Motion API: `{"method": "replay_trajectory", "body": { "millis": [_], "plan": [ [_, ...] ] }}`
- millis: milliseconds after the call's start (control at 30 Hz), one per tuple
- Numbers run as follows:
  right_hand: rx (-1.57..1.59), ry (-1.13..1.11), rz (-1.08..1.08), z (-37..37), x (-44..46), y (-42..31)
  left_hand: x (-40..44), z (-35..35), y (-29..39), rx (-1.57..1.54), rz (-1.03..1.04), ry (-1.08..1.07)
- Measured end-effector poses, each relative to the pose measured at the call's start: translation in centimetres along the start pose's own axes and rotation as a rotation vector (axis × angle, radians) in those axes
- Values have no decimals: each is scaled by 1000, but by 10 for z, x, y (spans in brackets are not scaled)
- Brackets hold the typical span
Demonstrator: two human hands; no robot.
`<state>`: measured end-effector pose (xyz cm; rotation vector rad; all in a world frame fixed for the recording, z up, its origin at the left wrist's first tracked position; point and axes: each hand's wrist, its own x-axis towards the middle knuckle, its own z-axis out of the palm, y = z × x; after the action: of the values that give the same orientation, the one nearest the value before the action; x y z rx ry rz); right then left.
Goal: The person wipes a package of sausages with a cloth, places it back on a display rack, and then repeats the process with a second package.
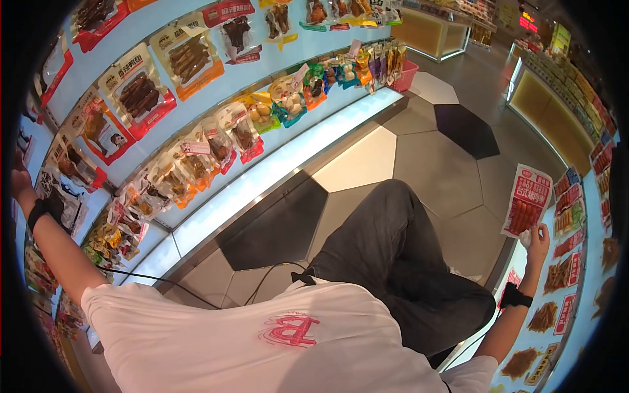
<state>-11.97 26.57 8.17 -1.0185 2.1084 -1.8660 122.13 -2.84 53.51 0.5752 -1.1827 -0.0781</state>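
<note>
At the right, my right hand [538,243] is closed on the lower corner of a red and white snack packet [526,200], which is held upright with reddish pieces showing in its window. Something white, too small to make out, is also at those fingers. My left hand [21,181] reaches to the far left edge of the view, beside hanging packets; its fingers are mostly lost in the dark border. Close to it hangs a dark and white packet [62,200]. Each wrist wears a black band.
Rows of hanging snack packets [189,56] cover the lit wall on the left, above a glowing ledge [226,219]. More packets [567,209] hang at the right. A pink basket [405,75] stands at the shelf's far end. A black cable [164,280] crosses near my waist.
</note>
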Motion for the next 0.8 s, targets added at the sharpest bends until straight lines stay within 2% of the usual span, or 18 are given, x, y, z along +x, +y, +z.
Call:
{"method": "replay_trajectory", "body": {
  "millis": [800],
  "plan": [
    [27,-27,49,15,-8,-15,18,-2,-30,-18,-32,-32]
  ]
}}
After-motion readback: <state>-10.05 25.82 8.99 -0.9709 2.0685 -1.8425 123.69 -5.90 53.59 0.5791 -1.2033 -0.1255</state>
